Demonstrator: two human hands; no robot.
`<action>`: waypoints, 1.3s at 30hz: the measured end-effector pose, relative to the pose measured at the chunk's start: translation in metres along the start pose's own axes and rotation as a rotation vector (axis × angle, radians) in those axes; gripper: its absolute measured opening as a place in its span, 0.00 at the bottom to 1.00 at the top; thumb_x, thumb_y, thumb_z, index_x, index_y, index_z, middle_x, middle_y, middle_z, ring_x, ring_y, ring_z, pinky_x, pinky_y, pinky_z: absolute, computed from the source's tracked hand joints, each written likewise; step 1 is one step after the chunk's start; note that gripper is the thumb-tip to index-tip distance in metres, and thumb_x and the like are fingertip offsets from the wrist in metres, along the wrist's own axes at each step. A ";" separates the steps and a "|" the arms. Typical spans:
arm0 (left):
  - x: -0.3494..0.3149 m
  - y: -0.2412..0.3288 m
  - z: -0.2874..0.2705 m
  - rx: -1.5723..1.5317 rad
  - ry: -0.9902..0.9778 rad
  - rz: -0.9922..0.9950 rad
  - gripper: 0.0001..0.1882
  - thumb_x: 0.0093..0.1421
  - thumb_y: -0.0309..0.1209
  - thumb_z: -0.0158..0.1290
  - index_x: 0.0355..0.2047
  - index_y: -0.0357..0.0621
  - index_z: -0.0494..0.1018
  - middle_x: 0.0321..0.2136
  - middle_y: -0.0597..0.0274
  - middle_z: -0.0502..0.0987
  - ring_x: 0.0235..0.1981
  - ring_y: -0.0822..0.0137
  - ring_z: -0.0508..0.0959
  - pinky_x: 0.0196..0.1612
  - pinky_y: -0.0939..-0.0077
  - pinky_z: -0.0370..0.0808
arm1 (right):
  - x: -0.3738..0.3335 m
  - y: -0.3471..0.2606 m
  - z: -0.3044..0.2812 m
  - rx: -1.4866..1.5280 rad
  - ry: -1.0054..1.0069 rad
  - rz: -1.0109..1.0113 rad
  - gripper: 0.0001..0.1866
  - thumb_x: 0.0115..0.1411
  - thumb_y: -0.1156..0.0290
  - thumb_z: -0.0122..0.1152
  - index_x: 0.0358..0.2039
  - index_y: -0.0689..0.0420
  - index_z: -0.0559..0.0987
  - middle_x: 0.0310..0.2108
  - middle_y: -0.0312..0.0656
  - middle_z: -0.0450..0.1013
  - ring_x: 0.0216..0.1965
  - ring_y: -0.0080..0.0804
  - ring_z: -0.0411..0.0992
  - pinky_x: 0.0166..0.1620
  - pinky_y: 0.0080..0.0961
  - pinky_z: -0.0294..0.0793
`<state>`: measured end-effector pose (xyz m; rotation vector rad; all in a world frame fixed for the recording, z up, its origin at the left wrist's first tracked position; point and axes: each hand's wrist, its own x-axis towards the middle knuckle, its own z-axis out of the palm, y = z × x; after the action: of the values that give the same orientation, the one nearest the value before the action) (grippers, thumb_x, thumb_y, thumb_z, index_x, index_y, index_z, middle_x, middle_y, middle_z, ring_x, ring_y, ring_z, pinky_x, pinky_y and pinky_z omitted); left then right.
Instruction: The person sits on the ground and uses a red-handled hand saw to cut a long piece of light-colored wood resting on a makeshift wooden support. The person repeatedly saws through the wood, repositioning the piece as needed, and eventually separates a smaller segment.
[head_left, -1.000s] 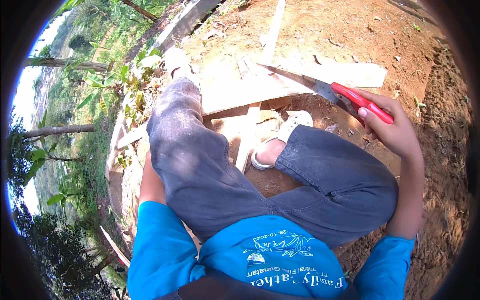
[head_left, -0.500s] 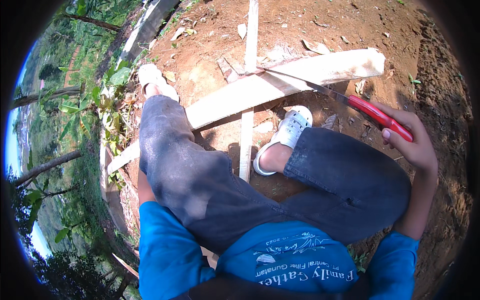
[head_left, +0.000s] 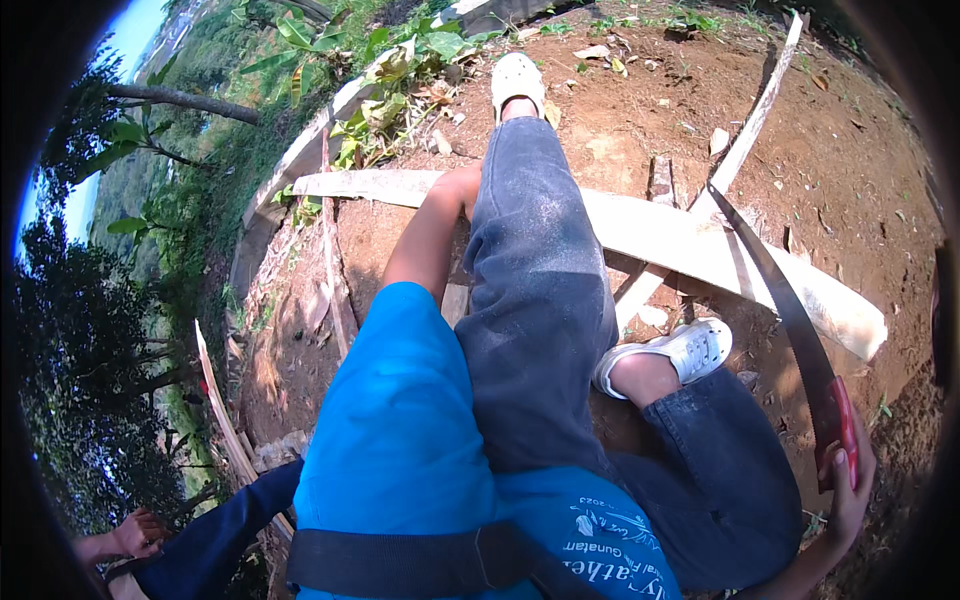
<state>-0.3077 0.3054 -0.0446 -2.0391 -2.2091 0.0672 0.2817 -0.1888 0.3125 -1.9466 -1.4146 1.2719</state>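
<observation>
Firmly in right hand (head_left: 848, 478): red-handled saw (head_left: 790, 318).

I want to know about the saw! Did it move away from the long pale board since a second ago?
Yes. The saw in the right hand has slid back along the long pale board: its handle now sits past the board's near end, beyond the white shoe.

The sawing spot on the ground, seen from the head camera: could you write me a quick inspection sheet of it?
Surface: bare reddish soil, sunlit.
Job's things: pale curved plank lying across thinner slats; handsaw with a red grip, blade angled over the plank.
Clutter: wood chips, dry leaves, loose slats.
Grippers: right hand closed on the saw's grip; left hand hidden behind the knee near the plank.
Cables: nothing seen.
Surroundings: green plants and trees at the left edge; another person's foot lower left.
</observation>
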 end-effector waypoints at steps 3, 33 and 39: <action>-0.099 0.024 -0.054 -0.130 -0.395 0.543 0.29 0.51 0.46 0.59 0.54 0.55 0.73 0.51 0.54 0.79 0.51 0.51 0.78 0.55 0.60 0.74 | -0.027 0.010 0.009 -0.054 0.128 0.117 0.30 0.69 0.66 0.55 0.69 0.61 0.64 0.31 0.35 0.72 0.24 0.17 0.64 0.28 0.16 0.64; -0.254 -0.143 -0.195 -0.288 -0.460 0.172 0.12 0.64 0.31 0.55 0.42 0.35 0.79 0.39 0.53 0.83 0.36 0.60 0.83 0.39 0.64 0.77 | 0.051 -0.019 0.167 -0.304 -0.064 -0.275 0.29 0.63 0.63 0.59 0.65 0.49 0.69 0.31 0.54 0.79 0.33 0.57 0.78 0.38 0.48 0.77; -0.359 -0.013 -0.410 -1.382 0.165 0.800 0.08 0.57 0.25 0.63 0.32 0.43 0.74 0.29 0.65 0.71 0.26 0.68 0.70 0.32 0.80 0.70 | 0.050 -0.016 0.158 -0.177 -0.032 -0.255 0.28 0.63 0.61 0.59 0.63 0.52 0.71 0.32 0.54 0.78 0.34 0.54 0.78 0.38 0.43 0.76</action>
<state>-0.2408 -0.0771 0.3387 -3.1235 -1.1104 -1.8685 0.1426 -0.1651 0.2250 -1.7874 -1.7804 1.0975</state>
